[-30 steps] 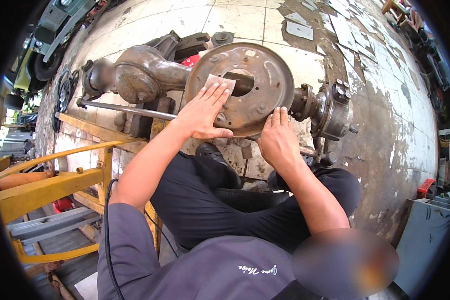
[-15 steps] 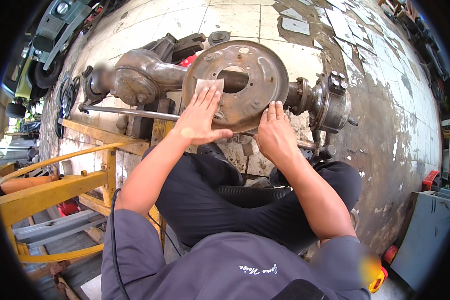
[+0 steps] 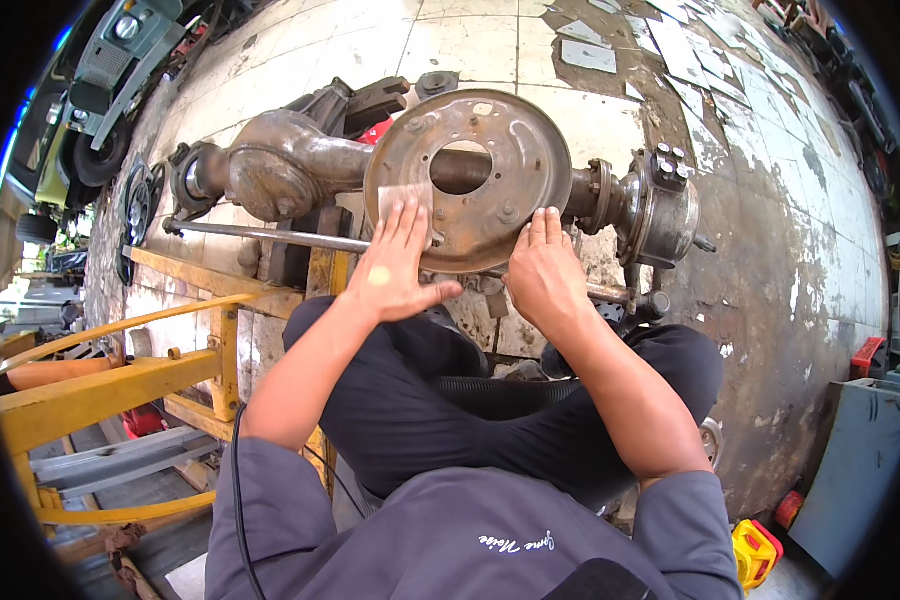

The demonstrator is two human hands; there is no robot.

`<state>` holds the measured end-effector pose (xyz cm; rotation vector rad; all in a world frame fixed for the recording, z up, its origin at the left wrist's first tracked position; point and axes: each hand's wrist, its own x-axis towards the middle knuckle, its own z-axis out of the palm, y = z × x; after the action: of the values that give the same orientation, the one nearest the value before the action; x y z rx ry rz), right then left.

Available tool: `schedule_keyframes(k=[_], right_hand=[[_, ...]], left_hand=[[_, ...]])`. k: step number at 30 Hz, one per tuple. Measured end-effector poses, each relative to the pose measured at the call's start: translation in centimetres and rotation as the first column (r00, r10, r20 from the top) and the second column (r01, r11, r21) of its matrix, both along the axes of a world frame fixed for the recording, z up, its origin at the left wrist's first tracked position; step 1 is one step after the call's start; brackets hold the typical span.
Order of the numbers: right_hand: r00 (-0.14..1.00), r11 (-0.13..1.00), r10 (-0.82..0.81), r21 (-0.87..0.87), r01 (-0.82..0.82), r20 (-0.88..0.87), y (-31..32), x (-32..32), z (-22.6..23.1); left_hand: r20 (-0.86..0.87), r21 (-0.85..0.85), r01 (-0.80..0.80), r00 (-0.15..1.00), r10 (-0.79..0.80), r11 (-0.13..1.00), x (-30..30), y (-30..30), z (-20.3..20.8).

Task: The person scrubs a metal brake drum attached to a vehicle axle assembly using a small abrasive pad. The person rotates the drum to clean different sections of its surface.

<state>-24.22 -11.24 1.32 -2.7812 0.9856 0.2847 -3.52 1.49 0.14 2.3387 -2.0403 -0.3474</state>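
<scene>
A round, brown-stained metal brake backing plate (image 3: pixel 470 228), with a large centre hole and several smaller ones, is held tilted in front of me. My left hand (image 3: pixel 390 272) lies flat near its left side, fingers stretched out and thumb spread. Beneath those fingertips is a small, light-brown sheet that looks like sandpaper (image 3: pixel 392 196), pressed against the plate's face. My right hand (image 3: pixel 548 268) grips the plate's lower right rim, its fingers laid together over the edge; the thumb is mostly hidden. Behind the plate stretches a vehicle axle housing (image 3: pixel 288 160).
Left of my legs stands a yellow metal frame (image 3: pixel 120 385). A long metal rod (image 3: pixel 270 236) runs below the axle. The axle's right end carries a hub (image 3: pixel 662 205). Broken tiles (image 3: pixel 588 55) lie at the far right, and a grey cabinet (image 3: pixel 860 470) stands at the right edge.
My left hand and the sandpaper have slid toward me and slightly left across the plate. The plate has shifted slightly toward me, with my right hand still at its rim.
</scene>
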Motion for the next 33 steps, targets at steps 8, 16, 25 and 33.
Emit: schedule_keyframes(k=[8,16,25,33], right_hand=[[1.0,0.999,-0.028,-0.025,0.028,-0.014,0.3,0.8,0.2],[1.0,0.993,0.008,-0.116,-0.006,0.019,0.2,0.3,-0.7],[1.0,0.994,0.012,-0.109,-0.013,-0.002,0.3,0.2,-0.3],[0.997,0.99,-0.039,-0.133,0.048,0.068,0.6,0.6,-1.3]], left_hand=[[0.03,0.048,-0.011,1.0,0.01,0.999,1.4,-3.2,0.8],[0.037,0.045,0.117,0.992,-0.118,0.992,1.3,-1.1,0.7],[-0.005,0.05,0.134,0.991,-0.134,0.99,1.4,-1.8,1.0],[0.025,0.113,0.087,0.996,-0.09,0.99,1.7,-4.3,2.1]])
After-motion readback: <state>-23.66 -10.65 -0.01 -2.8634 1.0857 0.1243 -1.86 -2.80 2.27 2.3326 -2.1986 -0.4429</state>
